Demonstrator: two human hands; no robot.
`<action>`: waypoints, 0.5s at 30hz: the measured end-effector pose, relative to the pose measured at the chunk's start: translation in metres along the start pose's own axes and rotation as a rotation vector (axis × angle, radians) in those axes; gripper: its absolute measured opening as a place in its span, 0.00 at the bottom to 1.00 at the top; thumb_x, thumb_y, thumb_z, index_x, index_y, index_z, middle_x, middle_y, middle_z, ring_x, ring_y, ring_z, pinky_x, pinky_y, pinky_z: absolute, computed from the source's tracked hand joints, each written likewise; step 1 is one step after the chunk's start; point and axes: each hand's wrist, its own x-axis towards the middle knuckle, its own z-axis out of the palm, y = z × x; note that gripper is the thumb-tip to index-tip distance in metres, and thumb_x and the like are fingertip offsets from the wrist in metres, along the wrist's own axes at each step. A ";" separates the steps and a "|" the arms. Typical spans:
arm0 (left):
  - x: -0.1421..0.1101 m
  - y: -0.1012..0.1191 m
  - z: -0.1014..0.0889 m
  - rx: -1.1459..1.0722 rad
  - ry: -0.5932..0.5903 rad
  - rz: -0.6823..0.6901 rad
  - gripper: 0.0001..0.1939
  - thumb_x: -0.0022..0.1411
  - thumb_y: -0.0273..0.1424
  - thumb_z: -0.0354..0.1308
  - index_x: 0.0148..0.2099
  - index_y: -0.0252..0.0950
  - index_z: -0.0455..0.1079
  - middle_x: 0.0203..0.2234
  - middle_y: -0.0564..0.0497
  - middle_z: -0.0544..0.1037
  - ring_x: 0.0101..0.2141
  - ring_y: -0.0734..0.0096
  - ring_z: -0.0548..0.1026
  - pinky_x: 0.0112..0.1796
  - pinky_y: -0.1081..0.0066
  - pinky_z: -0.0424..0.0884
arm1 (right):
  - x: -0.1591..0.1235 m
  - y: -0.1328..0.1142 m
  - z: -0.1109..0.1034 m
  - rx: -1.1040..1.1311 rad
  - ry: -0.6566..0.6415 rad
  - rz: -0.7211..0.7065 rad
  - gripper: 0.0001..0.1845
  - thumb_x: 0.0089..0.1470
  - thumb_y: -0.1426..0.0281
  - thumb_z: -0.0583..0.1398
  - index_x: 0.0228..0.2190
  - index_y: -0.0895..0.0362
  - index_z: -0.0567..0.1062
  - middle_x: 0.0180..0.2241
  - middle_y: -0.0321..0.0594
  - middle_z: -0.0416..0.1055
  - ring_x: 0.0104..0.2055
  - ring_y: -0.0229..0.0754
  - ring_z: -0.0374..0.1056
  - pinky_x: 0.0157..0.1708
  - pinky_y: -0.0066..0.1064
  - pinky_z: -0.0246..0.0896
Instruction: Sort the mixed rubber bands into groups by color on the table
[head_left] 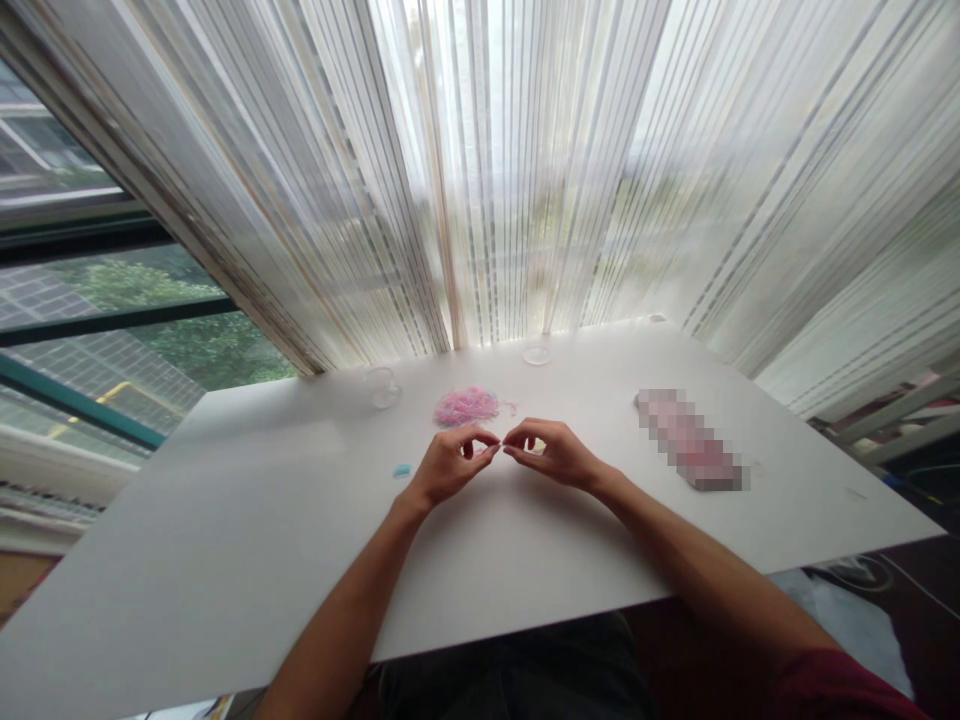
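In the head view, my left hand [452, 462] and my right hand [553, 450] meet above the middle of the table, thumb and forefinger pinched on each. The fingertips almost touch; whatever is between them is too small to make out. Just beyond my left hand lies a loose heap of thin pink and multicoloured strands or small bands [466, 406]. A few stray bits sit at its right side. To the left of my left hand is a small light-blue piece [402, 470]. Something yellowish shows partly behind my right hand's fingers.
A clear round container [384, 390] stands at the back left of the white table [285, 520]. A clear ring-shaped lid [537, 356] lies at the back. A blurred-out pinkish oblong [686, 440] lies to the right. Striped sheer curtains [510, 180] hang along the far edge.
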 end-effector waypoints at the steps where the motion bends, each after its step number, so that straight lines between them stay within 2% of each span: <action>1: -0.001 0.000 0.000 -0.004 0.004 -0.001 0.05 0.61 0.31 0.62 0.37 0.37 0.78 0.26 0.55 0.80 0.22 0.79 0.67 0.26 0.78 0.65 | 0.000 0.000 0.000 -0.003 0.001 -0.002 0.07 0.58 0.67 0.62 0.33 0.57 0.78 0.29 0.39 0.75 0.28 0.36 0.68 0.29 0.27 0.67; 15: -0.008 0.000 0.001 0.034 0.016 -0.016 0.05 0.60 0.31 0.62 0.39 0.38 0.77 0.26 0.55 0.79 0.22 0.78 0.67 0.27 0.78 0.66 | 0.000 -0.001 0.003 0.029 -0.024 -0.002 0.05 0.56 0.72 0.61 0.34 0.57 0.78 0.32 0.40 0.76 0.30 0.37 0.70 0.31 0.28 0.68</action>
